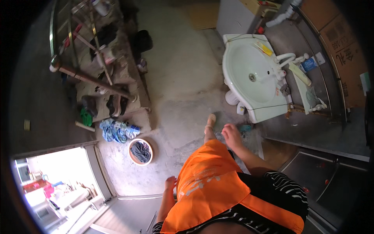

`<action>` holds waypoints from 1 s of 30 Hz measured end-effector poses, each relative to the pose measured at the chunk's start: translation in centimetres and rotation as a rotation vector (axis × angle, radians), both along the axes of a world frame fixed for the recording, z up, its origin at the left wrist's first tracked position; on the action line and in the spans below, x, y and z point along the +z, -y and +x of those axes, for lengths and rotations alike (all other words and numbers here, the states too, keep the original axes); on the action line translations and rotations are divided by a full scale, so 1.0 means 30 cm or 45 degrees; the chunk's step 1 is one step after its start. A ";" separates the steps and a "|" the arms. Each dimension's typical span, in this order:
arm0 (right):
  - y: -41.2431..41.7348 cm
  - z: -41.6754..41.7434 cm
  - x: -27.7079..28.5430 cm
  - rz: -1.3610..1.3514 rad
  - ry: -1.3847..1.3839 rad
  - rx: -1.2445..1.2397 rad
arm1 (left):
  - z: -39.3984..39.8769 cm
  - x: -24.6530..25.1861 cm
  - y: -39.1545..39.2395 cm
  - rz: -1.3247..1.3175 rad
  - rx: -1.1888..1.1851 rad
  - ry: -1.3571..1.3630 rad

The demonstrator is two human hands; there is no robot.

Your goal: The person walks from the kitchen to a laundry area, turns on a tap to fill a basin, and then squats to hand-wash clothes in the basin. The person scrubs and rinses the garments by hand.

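My right hand (231, 135) hangs in the air beside the orange apron (210, 175) with its fingers loosely curled; I see nothing held in it. Ahead of it stands the white ceramic washbasin (245, 76) with its faucet (285, 58). At my other side, my left hand (170, 184) is held low by the apron's edge, its fingers partly hidden, so its grip is unclear. To the left of that hand, a round basin (130, 158) with dark cloth (141, 152) inside stands on the concrete floor. Blue patterned fabric (114, 131) lies next to the basin.
Steps (128, 76) bearing shoes (117, 103) and clutter rise at the left, with a metal railing (90, 79). A doorway (67, 175) opens at the lower left. Cardboard boxes (336, 38) stand at the right, and a white cabinet (233, 17) is beyond the washbasin.
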State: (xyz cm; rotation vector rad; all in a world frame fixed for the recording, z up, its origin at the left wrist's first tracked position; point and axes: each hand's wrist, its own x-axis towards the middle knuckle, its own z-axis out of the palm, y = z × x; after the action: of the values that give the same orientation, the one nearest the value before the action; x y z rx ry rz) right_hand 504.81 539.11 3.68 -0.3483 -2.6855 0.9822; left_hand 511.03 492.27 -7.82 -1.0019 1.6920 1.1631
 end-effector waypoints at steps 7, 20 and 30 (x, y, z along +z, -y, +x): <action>0.455 0.046 -0.256 0.022 1.015 0.374 | 0.438 0.199 0.279 0.142 0.287 0.211; 1.191 -0.299 -0.449 -0.913 1.067 0.672 | 0.358 -0.049 0.520 -0.162 -0.171 -0.069; 1.727 -0.085 -0.507 -0.384 2.110 1.596 | 0.127 -0.149 0.673 0.331 0.390 -0.283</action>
State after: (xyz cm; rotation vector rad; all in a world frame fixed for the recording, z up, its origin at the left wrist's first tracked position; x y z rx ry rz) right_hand 502.28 487.31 -11.53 1.2771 -4.2424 2.0028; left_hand 514.85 472.08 -12.29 -1.0190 1.5350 1.7021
